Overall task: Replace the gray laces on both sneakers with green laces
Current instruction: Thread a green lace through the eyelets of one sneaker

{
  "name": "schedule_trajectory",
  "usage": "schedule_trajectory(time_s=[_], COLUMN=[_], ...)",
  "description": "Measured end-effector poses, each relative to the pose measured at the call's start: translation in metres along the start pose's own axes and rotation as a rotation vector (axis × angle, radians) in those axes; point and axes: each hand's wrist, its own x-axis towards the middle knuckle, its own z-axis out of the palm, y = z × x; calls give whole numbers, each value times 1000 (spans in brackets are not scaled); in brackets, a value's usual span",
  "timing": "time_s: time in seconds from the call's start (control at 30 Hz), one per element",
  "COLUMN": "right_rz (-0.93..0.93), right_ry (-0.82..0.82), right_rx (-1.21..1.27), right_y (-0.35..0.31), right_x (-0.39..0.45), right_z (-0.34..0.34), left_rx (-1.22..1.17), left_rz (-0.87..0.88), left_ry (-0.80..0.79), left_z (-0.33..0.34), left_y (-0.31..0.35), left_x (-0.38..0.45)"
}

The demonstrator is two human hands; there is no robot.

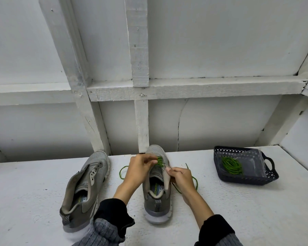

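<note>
Item: green lace (160, 161), soft, limp, light cord; best taken near its stiff tip. Threaded through right-hand sneaker (156, 183) on counter (220, 201). Left hand (140, 167) grip pinched it at the eyelets; right hand (180, 178) grip pinched the tongue (166, 178) alongside.

Both hands (140, 167) thread green lace (160, 161) through sneaker (156, 190).

A single wide-angle camera sits on the person's head, looking forward and down from close above the near edge of the white worktop (43, 192). It faces the white framed wall (140, 89) at the far side, whose lines bow with the lens. No second view shares the scene.
</note>
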Motion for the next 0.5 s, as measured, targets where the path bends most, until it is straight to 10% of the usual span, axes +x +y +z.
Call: schedule_trajectory(time_s=[0.5], right_rz=[82], right_ry=[-146], right_rx=[289], right_y=[-1], right_x=[-4], right_z=[-9], left_rx=[421], left_rz=[45], left_ry=[2], left_z=[13], left_y=[6], left_x=[-2])
